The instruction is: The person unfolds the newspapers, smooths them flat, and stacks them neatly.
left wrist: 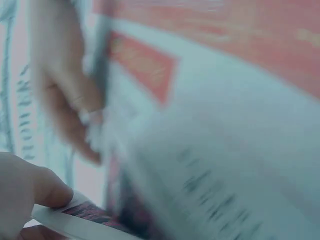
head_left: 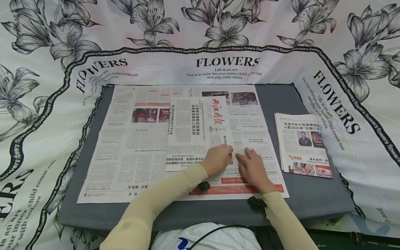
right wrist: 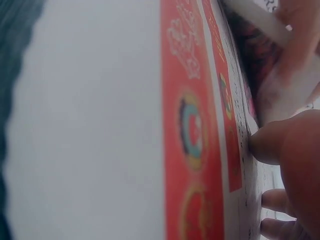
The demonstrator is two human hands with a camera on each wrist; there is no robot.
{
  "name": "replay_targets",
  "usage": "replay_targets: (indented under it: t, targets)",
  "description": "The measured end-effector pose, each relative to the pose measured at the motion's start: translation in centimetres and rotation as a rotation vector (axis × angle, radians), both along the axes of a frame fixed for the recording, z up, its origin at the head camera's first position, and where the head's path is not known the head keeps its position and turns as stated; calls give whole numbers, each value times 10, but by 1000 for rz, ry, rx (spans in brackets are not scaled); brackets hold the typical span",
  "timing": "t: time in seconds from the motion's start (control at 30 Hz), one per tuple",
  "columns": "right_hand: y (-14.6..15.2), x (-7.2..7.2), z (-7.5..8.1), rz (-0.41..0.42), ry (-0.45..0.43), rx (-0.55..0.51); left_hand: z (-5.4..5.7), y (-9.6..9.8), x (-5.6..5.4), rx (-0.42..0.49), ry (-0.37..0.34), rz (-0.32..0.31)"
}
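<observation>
A large newspaper (head_left: pixel 125 166) lies spread flat, and a smaller folded newspaper (head_left: pixel 187 139) with a red printed title rests on top of it. My left hand (head_left: pixel 217 159) pinches the right edge of the folded newspaper near its lower corner. In the left wrist view, the left thumb (left wrist: pixel 52 187) presses on the lifted paper edge, with a finger underneath. Just to the right, my right hand (head_left: pixel 253 169) has its fingers spread, fingertips touching the large newspaper. The right wrist view shows the right thumb (right wrist: pixel 272 142) and fingertips against the printed page.
Another folded newspaper stack (head_left: pixel 304 149) lies at the right side of the grey table (head_left: pixel 131 217). White cloth (head_left: pixel 228 74) with flower prints and lettering surrounds the tabletop. Black wrist-camera housings (head_left: pixel 203 186) sit by both wrists.
</observation>
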State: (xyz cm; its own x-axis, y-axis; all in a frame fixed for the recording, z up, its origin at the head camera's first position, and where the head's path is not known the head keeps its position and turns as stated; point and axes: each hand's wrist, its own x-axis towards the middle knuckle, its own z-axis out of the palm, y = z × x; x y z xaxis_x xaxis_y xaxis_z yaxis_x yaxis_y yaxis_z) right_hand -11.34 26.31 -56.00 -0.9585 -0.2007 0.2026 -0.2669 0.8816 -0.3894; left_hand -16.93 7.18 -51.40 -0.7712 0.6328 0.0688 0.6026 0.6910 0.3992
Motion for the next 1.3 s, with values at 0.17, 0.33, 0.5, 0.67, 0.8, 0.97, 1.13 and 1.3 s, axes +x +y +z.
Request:
replay_targets:
  t: [0.17, 0.33, 0.5, 0.67, 0.8, 0.97, 1.13, 1.3]
  targets:
    - [-1, 1, 0, 0, 13, -3, 25, -19, -12, 231, -61, 72]
    - [-1, 1, 3, 8, -14, -7, 48, -43, -23, 275, -6, 121]
    - [0, 1, 3, 8, -44, -3, 66, -68, -27, 315, 57, 143]
    - [-1, 1, 3, 7, -49, -9, 79, -99, -29, 354, 117, 212]
    - [-1, 1, 3, 1, -56, -4, 85, -130, -29, 388, 199, 282]
    - [-2, 0, 6, -12, -76, 23, 86, -178, -21, 465, 286, 422]
    - [-3, 0, 7, -22, -102, 43, 80, -225, -9, 517, 379, 584]
    - [-4, 1, 9, -17, -87, 32, 74, -264, 5, 491, 442, 687]
